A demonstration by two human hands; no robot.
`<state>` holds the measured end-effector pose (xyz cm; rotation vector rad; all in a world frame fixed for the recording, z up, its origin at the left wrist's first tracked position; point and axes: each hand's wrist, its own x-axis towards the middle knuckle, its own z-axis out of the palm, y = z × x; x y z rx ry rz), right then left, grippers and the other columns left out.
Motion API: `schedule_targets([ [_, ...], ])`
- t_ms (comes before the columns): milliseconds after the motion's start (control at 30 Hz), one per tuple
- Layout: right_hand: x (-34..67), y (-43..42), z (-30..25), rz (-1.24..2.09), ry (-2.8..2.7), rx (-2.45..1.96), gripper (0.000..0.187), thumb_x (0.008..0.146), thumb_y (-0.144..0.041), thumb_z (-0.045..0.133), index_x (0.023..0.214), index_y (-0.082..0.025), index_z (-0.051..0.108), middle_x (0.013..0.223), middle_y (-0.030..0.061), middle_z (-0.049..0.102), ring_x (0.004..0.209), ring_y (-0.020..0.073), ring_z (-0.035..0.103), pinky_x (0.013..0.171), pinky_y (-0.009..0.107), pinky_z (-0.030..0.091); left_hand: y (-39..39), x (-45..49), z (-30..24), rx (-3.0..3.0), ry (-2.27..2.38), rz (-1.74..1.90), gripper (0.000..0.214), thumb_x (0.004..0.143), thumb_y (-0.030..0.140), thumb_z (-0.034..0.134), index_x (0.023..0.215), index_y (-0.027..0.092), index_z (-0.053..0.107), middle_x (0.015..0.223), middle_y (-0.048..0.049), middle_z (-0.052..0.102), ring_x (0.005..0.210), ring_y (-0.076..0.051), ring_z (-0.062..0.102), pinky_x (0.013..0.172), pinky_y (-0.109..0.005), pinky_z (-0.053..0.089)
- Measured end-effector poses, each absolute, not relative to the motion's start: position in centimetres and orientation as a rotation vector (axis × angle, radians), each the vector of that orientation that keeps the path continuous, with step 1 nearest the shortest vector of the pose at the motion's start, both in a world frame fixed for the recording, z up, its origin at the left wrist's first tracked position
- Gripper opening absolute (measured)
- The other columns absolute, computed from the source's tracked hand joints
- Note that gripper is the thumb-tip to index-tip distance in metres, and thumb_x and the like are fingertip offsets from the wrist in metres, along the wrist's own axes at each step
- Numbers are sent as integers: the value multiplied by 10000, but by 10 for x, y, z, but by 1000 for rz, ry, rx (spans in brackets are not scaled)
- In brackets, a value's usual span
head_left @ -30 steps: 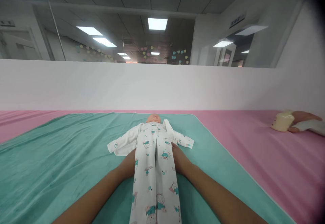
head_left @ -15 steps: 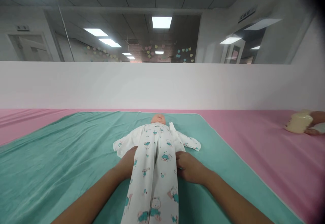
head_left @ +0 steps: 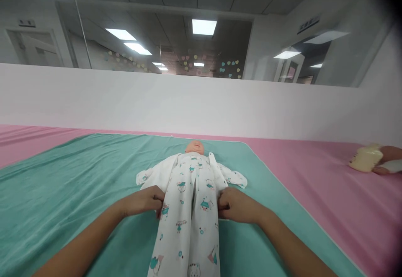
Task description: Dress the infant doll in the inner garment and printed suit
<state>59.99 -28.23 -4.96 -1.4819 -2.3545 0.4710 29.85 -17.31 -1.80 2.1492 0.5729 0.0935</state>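
Bilaterally, left hand (head_left: 143,202) and right hand (head_left: 240,205), each grip narrow, hold the clothes (head_left: 182,210) by their edges; the doll (head_left: 194,147) lies on a green sheet (head_left: 91,189).

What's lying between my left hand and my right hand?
In the head view, the white printed trousers lie between your left hand and right hand.

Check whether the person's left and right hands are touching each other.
Apart: the head view shows the patterned clothing lying between the left hand and the right hand.
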Motion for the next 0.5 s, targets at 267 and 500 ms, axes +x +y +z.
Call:
schedule_targets([
  [267, 607, -274, -51, 333, -1949, -1754, 238, 778, -365, 526, 619, -192, 490, 599, -41, 479, 567, 100, 397, 512, 225, 279, -142, 288, -30, 1892, 1096, 926, 298, 822, 431, 426, 767, 202, 609, 785, -20, 629, 722, -171, 566, 697, -280, 449],
  [500, 586, -265, -75, -39, -1841, -1946, 410, 719, -270, 588, 1111, -179, 506, 1109, 113, 544, 1009, 252, 494, 793, 338, 395, -111, 284, -64, 2158, 1694, 875, 338, 802, 491, 427, 910, 208, 577, 888, -34, 614, 788, -199, 563, 621, -273, 383],
])
